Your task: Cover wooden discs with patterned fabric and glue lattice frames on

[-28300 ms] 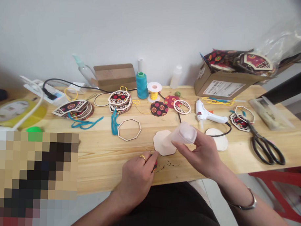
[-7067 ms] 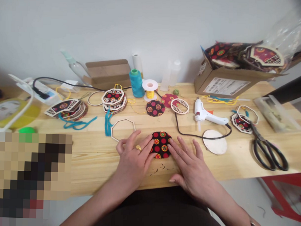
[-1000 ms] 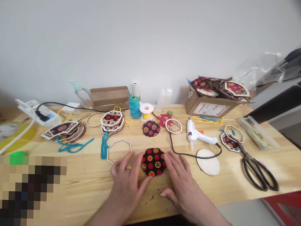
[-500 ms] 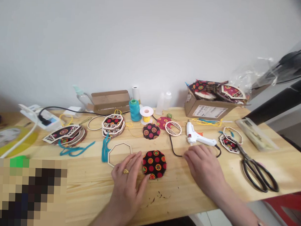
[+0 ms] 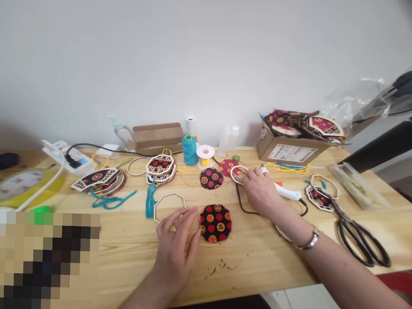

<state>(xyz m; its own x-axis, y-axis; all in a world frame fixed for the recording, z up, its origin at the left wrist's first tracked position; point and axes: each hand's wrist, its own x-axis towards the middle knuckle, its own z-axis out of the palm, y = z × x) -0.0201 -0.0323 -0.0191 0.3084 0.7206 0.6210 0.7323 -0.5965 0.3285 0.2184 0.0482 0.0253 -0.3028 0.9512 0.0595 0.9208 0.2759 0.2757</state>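
My left hand point(image 5: 178, 234) rests on the table with its fingers stretched out, between a thin octagonal wooden frame point(image 5: 171, 195) and a black octagonal fabric piece point(image 5: 215, 223) with red and yellow flowers. Its fingertips lie close to both. My right hand point(image 5: 262, 190) reaches across the white glue gun point(image 5: 289, 192), hiding its middle. The bent fingers pinch at the right edge of a round wooden lattice frame point(image 5: 237, 175); the thumb is hidden. Beneath my right forearm shows a thin curved wooden edge point(image 5: 284, 234), mostly covered.
Black-handled scissors point(image 5: 361, 239) lie at the right, by a clear plastic case point(image 5: 358, 187). A filled cardboard box point(image 5: 287, 149) stands at the back. Teal thread point(image 5: 190, 150), a yellow spool point(image 5: 205, 160) and stacked ornaments point(image 5: 161, 170) sit mid-table. The glue gun's cord point(image 5: 246, 211) loops across.
My right hand has moved forward and left, from in front of the glue gun to the round lattice frame. My left hand stays beside the fabric. The whole view has shifted slightly.
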